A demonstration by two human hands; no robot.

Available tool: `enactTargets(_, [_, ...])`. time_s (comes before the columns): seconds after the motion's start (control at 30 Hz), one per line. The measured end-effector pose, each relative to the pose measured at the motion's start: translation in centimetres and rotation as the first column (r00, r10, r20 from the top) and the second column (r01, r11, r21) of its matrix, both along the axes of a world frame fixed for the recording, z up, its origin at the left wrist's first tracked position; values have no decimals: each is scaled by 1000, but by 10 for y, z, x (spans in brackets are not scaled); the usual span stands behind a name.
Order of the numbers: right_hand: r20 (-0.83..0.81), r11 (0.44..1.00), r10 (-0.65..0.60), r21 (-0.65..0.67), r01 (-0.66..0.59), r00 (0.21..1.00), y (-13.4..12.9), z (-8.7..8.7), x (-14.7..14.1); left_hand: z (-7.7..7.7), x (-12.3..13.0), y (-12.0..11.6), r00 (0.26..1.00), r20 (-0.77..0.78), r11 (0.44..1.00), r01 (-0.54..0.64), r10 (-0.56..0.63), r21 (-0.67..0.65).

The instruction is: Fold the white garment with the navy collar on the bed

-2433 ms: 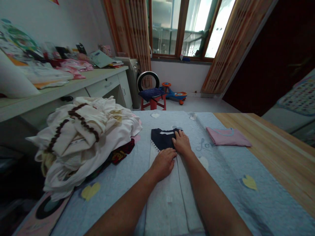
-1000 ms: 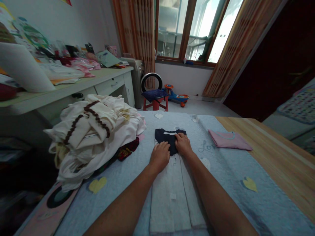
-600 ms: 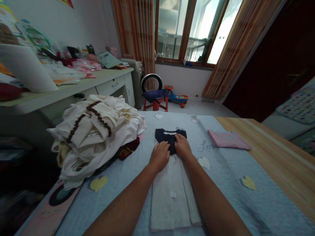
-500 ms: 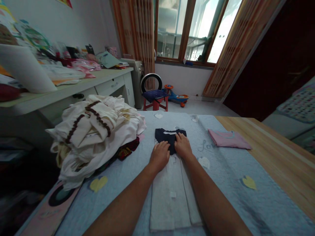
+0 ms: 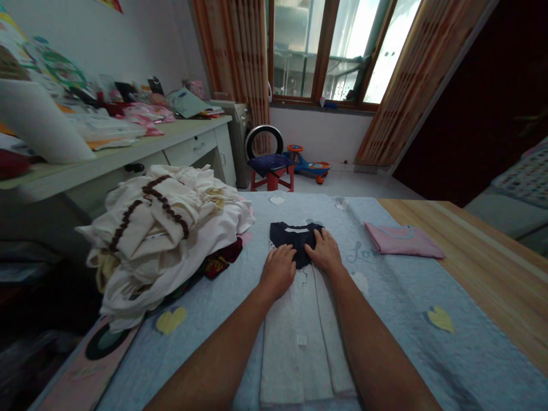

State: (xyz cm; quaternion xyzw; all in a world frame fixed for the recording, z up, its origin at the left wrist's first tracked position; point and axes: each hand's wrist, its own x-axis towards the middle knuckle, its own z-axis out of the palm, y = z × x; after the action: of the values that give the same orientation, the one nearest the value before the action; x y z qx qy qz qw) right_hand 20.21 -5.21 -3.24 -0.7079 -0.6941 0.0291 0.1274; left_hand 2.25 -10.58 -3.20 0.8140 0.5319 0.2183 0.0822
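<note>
A garment (image 5: 289, 342) with a dark navy top and a pale grey lower part lies folded lengthwise into a long strip, its neckline away from me. My left hand (image 5: 279, 267) rests on the left of the navy part, fingers stretched out over the cloth. On the right side of the navy part lies my right hand (image 5: 324, 250), thumb apart from the other fingers, palm down. Neither hand grips the cloth. A small white tag shows on the pale part.
At the left is a heaped pile of white and cream clothes (image 5: 171, 222), with dark red cloth under it. A folded pink garment (image 5: 406, 242) lies at the right. Both rest on a light blue blanket (image 5: 214, 337) beside a wooden surface (image 5: 483, 245). A cluttered desk (image 5: 184, 134) stands left.
My right hand has shifted slightly right across the navy part, and its fingers are more spread. The left hand stays in about the same place. The view has turned slightly.
</note>
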Motion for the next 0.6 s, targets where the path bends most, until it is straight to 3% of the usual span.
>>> enactTargets(0.1, [-49, 991, 38, 129, -32, 998, -1, 1, 0, -1, 0, 0, 1000, 5, 1000, 3, -3, 11])
enactTargets(0.2, [-103, 954, 198, 249, -168, 975, -2, 6, -6, 0, 0, 1, 1000, 5, 1000, 6, -6, 13])
enactTargets(0.33, [-96, 933, 331, 180, -310, 939, -5, 12, -17, 2, -1, 1, 1000, 28, 1000, 4, -4, -6])
enactTargets(0.6, [-64, 945, 309, 136, -298, 949, -6, 11, -18, -1, -1, 3, 998, 59, 1000, 4, -4, -1])
